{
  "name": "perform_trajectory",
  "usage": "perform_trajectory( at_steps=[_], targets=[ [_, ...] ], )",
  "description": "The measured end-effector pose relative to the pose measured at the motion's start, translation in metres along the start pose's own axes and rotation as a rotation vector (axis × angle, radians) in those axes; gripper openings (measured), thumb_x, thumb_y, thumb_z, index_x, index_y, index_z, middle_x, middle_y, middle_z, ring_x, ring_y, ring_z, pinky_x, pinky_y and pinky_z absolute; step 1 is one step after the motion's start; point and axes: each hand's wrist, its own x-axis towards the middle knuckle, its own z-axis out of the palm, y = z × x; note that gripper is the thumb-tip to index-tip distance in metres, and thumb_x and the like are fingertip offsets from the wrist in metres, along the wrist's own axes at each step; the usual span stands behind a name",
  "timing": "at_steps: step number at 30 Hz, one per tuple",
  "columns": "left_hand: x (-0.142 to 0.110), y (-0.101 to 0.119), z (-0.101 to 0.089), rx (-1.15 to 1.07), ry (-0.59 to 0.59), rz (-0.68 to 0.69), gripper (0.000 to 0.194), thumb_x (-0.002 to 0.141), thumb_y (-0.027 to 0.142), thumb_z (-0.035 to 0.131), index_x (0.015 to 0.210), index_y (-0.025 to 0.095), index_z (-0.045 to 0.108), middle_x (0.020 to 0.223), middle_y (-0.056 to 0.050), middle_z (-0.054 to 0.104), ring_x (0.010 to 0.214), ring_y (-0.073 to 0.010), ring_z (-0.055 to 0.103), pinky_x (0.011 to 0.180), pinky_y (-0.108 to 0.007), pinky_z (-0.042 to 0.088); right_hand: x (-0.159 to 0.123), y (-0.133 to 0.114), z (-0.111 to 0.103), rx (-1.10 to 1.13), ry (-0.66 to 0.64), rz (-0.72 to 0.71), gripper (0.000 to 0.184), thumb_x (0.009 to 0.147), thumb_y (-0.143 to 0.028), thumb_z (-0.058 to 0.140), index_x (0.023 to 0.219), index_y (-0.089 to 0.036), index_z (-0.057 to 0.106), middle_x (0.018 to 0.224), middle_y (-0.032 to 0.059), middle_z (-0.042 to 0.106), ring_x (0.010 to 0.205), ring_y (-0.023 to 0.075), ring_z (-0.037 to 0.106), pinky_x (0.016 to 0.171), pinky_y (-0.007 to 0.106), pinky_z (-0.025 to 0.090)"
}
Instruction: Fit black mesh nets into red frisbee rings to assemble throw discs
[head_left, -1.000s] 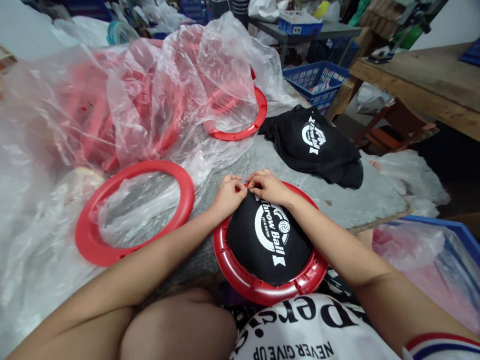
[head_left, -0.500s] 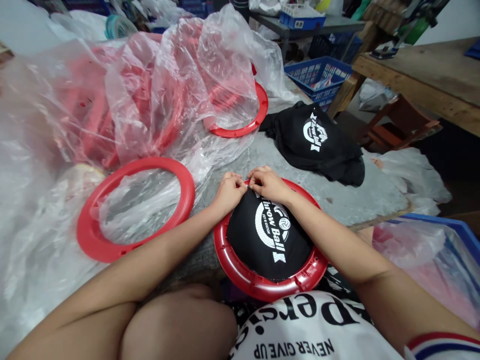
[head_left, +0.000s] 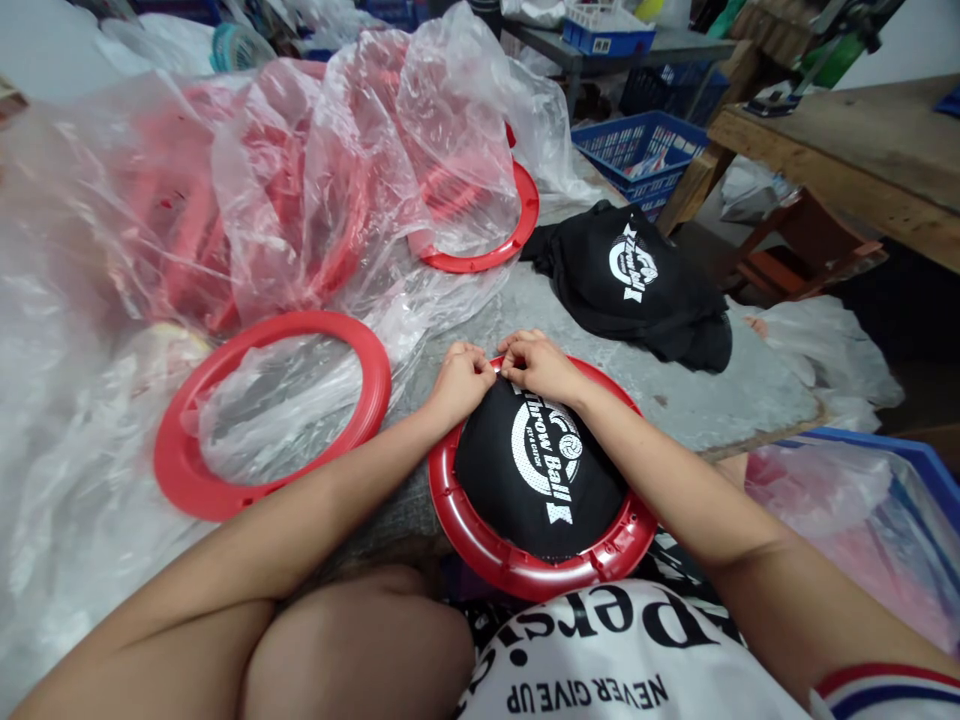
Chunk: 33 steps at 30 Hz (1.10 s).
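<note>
A red plastic ring (head_left: 491,545) rests against the table's near edge, close to my body. Black fabric (head_left: 495,480) with a white "Throw Ball" print lies across its opening. At the ring's far edge, my left hand (head_left: 463,380) pinches the fabric's rim between thumb and fingertips. My right hand (head_left: 536,362) pinches the same rim just beside it, the two sets of fingertips nearly touching. What exactly sits under the fingertips is hidden. Left of my hands lies another red ring (head_left: 375,375), flat on clear plastic. Beyond my right hand is a pile of black printed fabric (head_left: 600,290).
Clear plastic bags (head_left: 262,180) holding red rings cover the table's left and back. One red ring (head_left: 529,215) pokes out of them. A blue basket (head_left: 637,140) stands behind the table, a blue bin (head_left: 900,445) at the right. A wooden bench (head_left: 840,150) stands back right.
Both hands keep pinching at the same spot on the ring's far edge. The whole view has shifted very slightly; nothing else has visibly moved.
</note>
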Motion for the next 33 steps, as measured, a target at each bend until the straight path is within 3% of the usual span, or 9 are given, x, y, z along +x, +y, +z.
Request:
perform_trajectory(
  at_steps=[12,18,22,26,29,33],
  targets=[
    [0.003,0.004,0.002,0.04,0.009,-0.055,0.017,0.073,0.008,0.061,0.06,0.017,0.057,0.102,-0.006,0.06,0.108,-0.0194,0.059,0.103,-0.032,0.045,0.003,-0.001,0.0,0.006,-0.012,0.046,0.015,0.078,-0.009,0.067,0.066,-0.017,0.065,0.107,0.0055,0.07,0.104,0.0209,0.059,0.102,0.037,0.038],
    [0.005,0.003,0.001,0.033,-0.023,-0.03,0.018,0.075,0.007,0.062,0.059,0.016,0.059,0.097,-0.005,0.059,0.102,-0.019,0.059,0.103,-0.034,0.045,0.006,-0.01,0.0,-0.094,-0.028,0.161,0.018,0.082,-0.01,0.063,0.065,-0.017,0.062,0.115,0.0094,0.07,0.107,0.0234,0.059,0.1,0.037,0.04],
    [0.003,-0.005,-0.002,-0.046,-0.032,0.042,0.009,0.078,0.012,0.065,0.07,0.016,0.069,0.107,-0.008,0.06,0.114,-0.0214,0.059,0.109,-0.037,0.043,0.008,-0.008,-0.008,-0.132,-0.129,0.105,0.008,0.085,-0.012,0.063,0.082,-0.016,0.069,0.118,0.0103,0.069,0.112,0.0231,0.06,0.105,0.036,0.037],
    [-0.004,-0.005,-0.008,-0.122,0.029,0.127,0.022,0.078,0.01,0.06,0.094,0.016,0.073,0.121,-0.01,0.058,0.119,-0.0209,0.059,0.108,-0.037,0.046,0.005,-0.002,-0.02,-0.186,-0.235,0.096,0.029,0.079,-0.009,0.07,0.108,-0.015,0.069,0.113,0.0092,0.069,0.105,0.023,0.06,0.1,0.035,0.041],
    [-0.014,0.007,-0.012,0.044,0.067,0.262,0.025,0.078,0.009,0.057,0.096,0.018,0.072,0.125,-0.009,0.059,0.12,-0.0221,0.057,0.107,-0.039,0.047,-0.004,0.0,-0.027,-0.294,-0.19,0.157,0.029,0.083,-0.011,0.068,0.112,-0.014,0.067,0.113,0.0112,0.068,0.105,0.0248,0.058,0.098,0.035,0.042],
    [-0.033,0.025,-0.011,0.576,-0.006,0.52,0.013,0.081,0.018,0.062,0.084,0.019,0.074,0.128,-0.011,0.063,0.125,-0.0324,0.05,0.111,-0.053,0.038,-0.028,-0.002,-0.035,-0.447,-0.101,0.337,0.029,0.09,-0.013,0.06,0.118,-0.01,0.066,0.119,0.0174,0.065,0.112,0.0299,0.056,0.102,0.041,0.041]
  ],
)
